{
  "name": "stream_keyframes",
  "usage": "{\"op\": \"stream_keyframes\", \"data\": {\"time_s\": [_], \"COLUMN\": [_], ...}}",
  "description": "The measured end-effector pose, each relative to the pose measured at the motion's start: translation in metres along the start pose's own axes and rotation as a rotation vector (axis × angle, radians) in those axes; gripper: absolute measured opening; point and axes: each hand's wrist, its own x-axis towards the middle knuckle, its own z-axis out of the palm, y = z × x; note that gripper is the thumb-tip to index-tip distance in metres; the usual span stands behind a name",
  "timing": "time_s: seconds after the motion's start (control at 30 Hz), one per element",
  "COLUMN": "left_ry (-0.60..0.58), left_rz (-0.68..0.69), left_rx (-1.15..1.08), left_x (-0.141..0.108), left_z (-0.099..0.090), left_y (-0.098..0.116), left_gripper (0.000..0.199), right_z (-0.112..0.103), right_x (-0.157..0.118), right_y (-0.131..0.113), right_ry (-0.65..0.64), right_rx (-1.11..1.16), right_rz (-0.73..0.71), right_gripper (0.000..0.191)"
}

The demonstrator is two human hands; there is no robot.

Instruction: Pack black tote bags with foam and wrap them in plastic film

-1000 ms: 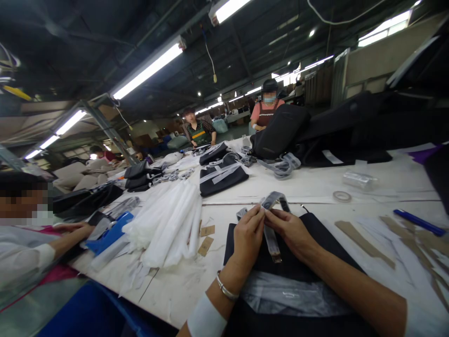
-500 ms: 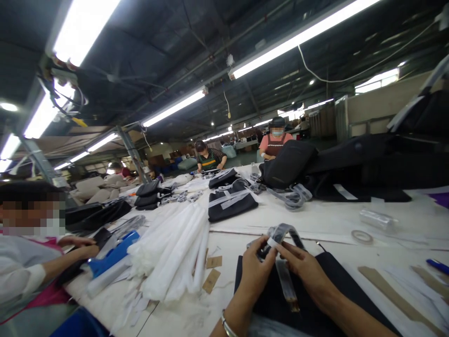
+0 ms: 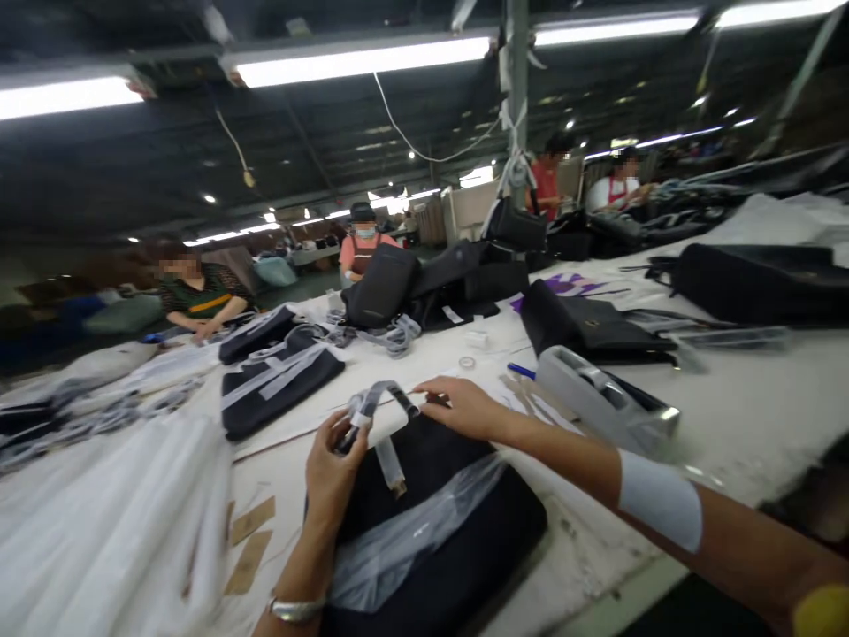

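Note:
A dark bag [image 3: 457,548] lies on the white table in front of me, with clear plastic film [image 3: 415,535] across it. My left hand [image 3: 340,456] is closed on a plastic-wrapped strap [image 3: 381,394] that arches above the bag's far edge. At the strap's right end is my right hand [image 3: 457,407], its fingers partly spread; whether they touch the strap is unclear. A plastic-covered strap end [image 3: 390,464] hangs over the bag below the arch.
White wrapping material [image 3: 133,531] fills the left side. Another dark bag [image 3: 282,389] with wrapped straps lies beyond. A tape dispenser [image 3: 597,398], a blue pen [image 3: 521,371] and a black bag [image 3: 584,327] are on the right. Several people work farther back.
The view has swung to the right. My right hand has moved away from my left toward the strap's right end and its fingers have loosened. My left hand still holds the strap.

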Motion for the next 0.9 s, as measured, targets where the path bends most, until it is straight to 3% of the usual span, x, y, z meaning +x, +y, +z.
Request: {"op": "stream_keyframes", "data": {"time_s": [0.07,0.17,0.23,0.3,0.43,0.53,0.63,0.83,0.9], "left_ry": [-0.013,-0.024,-0.026,-0.029,-0.039,-0.047,-0.051,-0.042,-0.039], "left_rz": [0.001,0.015,0.031,0.041,0.025,0.03,0.035,0.024,0.03], "left_rx": [-0.006,-0.022,-0.017,-0.002,0.042,0.051,0.058,0.062,0.064], "left_x": [0.0,-0.003,-0.004,-0.003,-0.004,-0.004,-0.004,-0.004,-0.004], "left_z": [-0.001,-0.002,-0.002,-0.001,-0.002,-0.003,-0.003,-0.003,-0.004], "left_y": [0.003,0.005,0.005,0.004,0.004,0.004,0.004,0.005,0.006], "left_gripper": [0.052,0.052,0.051,0.05,0.046,0.046,0.047,0.044,0.045], "right_z": [-0.051,-0.13,-0.172,-0.197,-0.204,-0.197,-0.196,-0.212,-0.214], "right_x": [-0.028,-0.081,-0.116,-0.146,-0.182,-0.187,-0.185,-0.196,-0.205], "right_y": [0.022,0.062,0.083,0.095,0.093,0.081,0.067,0.036,0.027], "right_ry": [0.14,0.298,0.33,0.298,0.299,0.4,0.482,0.645,0.651], "right_rx": [-0.266,-0.631,-0.791,-0.797,-0.416,-0.051,0.178,0.29,0.299], "right_rz": [-0.015,0.166,0.315,0.481,0.798,0.883,0.885,0.713,0.728], "right_gripper": [0.033,0.033,0.035,0.036,0.042,0.043,0.035,0.028,0.029]}}
